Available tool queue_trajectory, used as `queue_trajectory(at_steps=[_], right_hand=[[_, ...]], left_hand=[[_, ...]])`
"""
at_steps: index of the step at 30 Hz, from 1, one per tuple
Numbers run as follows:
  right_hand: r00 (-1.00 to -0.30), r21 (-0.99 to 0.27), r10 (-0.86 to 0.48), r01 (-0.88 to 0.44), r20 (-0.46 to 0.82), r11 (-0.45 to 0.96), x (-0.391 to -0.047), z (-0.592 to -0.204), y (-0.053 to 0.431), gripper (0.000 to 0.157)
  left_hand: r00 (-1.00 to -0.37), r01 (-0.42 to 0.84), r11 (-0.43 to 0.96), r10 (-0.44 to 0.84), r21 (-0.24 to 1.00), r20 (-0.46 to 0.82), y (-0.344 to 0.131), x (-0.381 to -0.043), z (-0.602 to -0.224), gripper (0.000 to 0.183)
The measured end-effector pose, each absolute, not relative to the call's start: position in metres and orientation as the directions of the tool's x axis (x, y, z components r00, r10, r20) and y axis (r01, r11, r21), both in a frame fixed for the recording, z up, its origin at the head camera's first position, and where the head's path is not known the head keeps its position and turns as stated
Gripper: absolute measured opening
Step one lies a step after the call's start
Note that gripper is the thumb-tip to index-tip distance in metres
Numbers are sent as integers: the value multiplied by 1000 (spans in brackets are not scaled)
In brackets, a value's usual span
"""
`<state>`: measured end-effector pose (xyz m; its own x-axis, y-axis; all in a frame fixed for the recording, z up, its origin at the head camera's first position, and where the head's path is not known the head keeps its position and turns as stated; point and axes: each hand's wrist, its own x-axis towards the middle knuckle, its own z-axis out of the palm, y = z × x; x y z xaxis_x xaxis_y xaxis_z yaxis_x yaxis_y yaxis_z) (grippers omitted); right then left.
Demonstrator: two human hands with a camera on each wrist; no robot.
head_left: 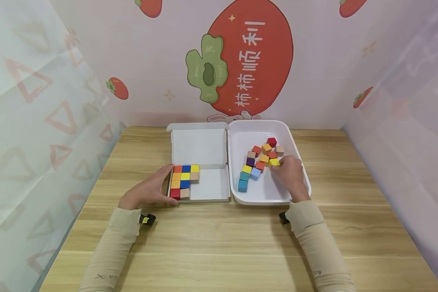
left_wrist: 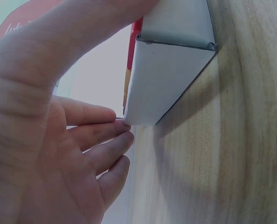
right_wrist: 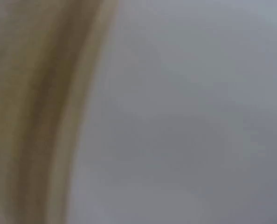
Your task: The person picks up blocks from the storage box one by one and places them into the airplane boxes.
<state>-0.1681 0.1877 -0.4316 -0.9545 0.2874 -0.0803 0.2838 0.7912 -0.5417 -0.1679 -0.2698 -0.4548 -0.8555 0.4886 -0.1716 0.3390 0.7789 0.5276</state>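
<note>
On the left, a shallow white cardboard box (head_left: 211, 190) lies with its lid folded back. Rows of coloured wooden cubes (head_left: 185, 176) fill its left part. My left hand (head_left: 151, 188) holds the box's left side, thumb at the near corner and fingers farther back. In the left wrist view, the fingertips (left_wrist: 122, 126) touch the box's white wall (left_wrist: 171, 79). Over the white plastic tray (head_left: 263, 196), my right hand (head_left: 290, 174) pinches a yellow cube (head_left: 273, 162); its fingertips are partly hidden. The right wrist view is too blurred to show the hand or cube.
Several loose cubes lie in the tray, among them a light blue cube (head_left: 255, 174), a purple cube (head_left: 250, 162) and a red cube (head_left: 271, 142). Box and tray stand side by side on a wooden table (head_left: 219, 247), with a printed backdrop (head_left: 153, 105) behind.
</note>
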Motion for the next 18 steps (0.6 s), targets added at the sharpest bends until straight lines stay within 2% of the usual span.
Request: queue_trajectory(at_steps=[10, 18], right_hand=[[-983, -569, 176, 169, -43, 805, -154, -397, 178, 38], [-999, -542, 47, 48, -15, 839, -145, -373, 158, 35]], left_hand=[[-858, 342, 782, 486, 521, -167, -269, -168, -454, 132], [-857, 346, 781, 489, 520, -164, -269, -168, -454, 131]])
